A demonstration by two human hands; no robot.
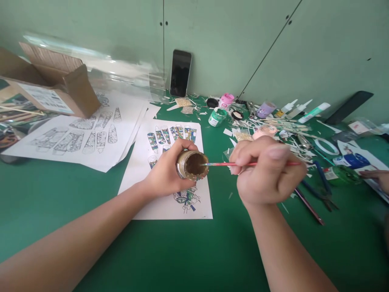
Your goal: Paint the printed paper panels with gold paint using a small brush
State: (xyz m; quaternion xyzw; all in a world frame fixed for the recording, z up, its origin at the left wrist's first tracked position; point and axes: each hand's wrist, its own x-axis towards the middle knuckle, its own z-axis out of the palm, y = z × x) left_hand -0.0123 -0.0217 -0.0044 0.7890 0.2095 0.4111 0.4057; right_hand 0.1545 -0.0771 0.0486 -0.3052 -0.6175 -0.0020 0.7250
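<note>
My left hand (167, 170) is wrapped round a paint jar (183, 166), tilted so that its open mouth faces me and to the right. Brown-gold paint coats the jar's inside and rim. Between the fingers of my right hand (267, 170) is a thin red paintbrush (223, 164), its tip at the mouth of the jar. Under the left hand lies a white sheet (136, 184) printed with line drawings, several coloured in blue, green and brown. Part of the sheet is hidden by the hand and jar.
More printed sheets (100, 156) and a cardboard box (69, 89) lie left. A phone (180, 73) leans on the wall. Green (217, 117) and pink (226, 100) paint jars stand among scraps at the back. Pliers (322, 178) lie right, near another person's hand (377, 176).
</note>
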